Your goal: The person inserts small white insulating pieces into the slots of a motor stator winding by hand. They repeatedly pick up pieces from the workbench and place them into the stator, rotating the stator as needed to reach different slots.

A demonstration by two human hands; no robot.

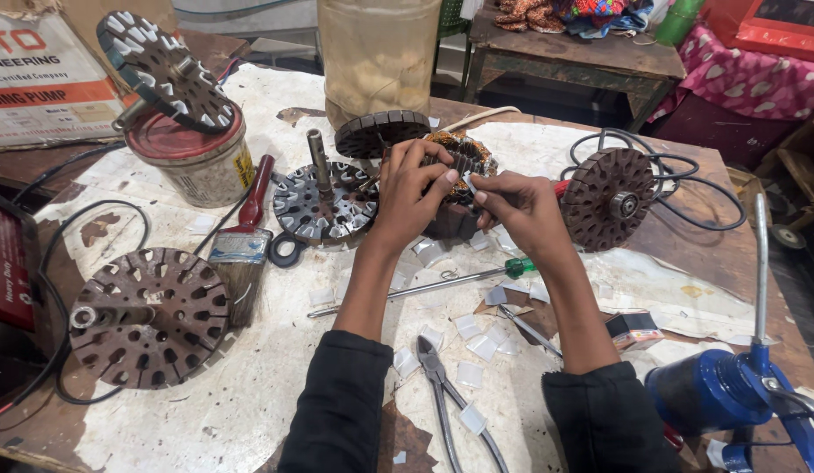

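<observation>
Copper windings show at the top of the motor stator (464, 162) I am working on, a dark round core with slots around its rim, standing on the tabletop (249, 394) at the middle of the view, just behind my hands. My left hand (407, 197) is curled over its near left side, fingers bent onto the winding. My right hand (521, 206) pinches a small pale slip of insulation paper (471, 184) against the rim, thumb and forefinger narrow around it. Both hands cover most of the stator's front, so I cannot tell how the lower part looks.

Just left of it lies a slotted rotor disc with an upright shaft (324, 197), and behind that another dark disc (380, 131). To the right, a brown round stator (610, 197) stands on edge with black cable (687, 180) looped behind it. Near my forearms a green-handled screwdriver (424, 285) lies across the tabletop, with pliers (446, 385) closer to me and many small cut paper slips (477, 337) scattered between. Farther left are a paintbrush with a red handle (245, 236), a tin with a red lid (197, 158) carrying a tilted disc (166, 70), and a large rusty slotted disc (148, 315). A blue tool (731, 390) sits at the near right corner.
</observation>
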